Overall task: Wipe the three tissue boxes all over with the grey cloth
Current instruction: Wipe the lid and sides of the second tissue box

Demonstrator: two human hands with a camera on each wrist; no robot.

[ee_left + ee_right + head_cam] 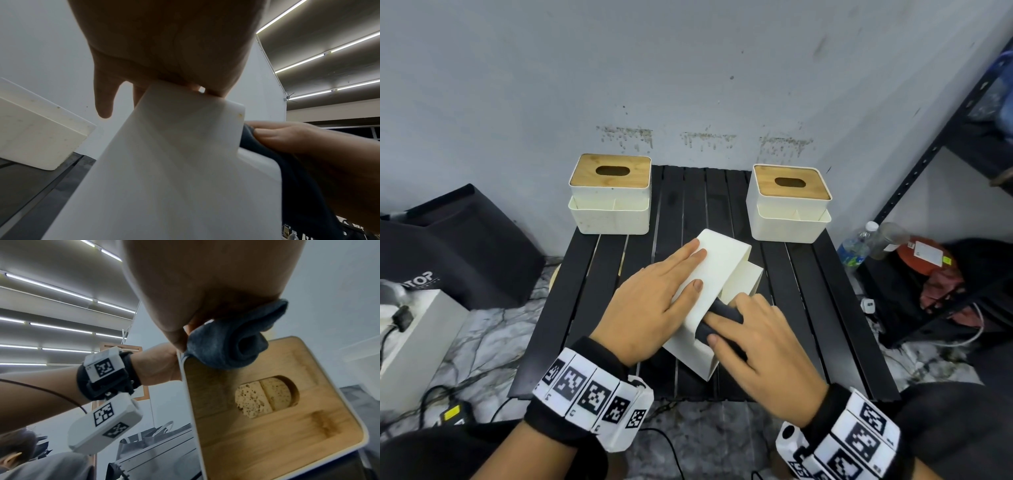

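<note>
Wiping of the tipped middle box (pixel 714 270): my left hand (pixel 650 305) lies flat steadying it, my right hand (pixel 760 339) clutches the grey cloth (pixel 726 313) against its wooden lid; next I turn it over.

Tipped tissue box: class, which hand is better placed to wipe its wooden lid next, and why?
Right. The right hand already grips the grey cloth at the wooden lid's edge, while the left hand lies flat, steadying the tipped tissue box.
</note>
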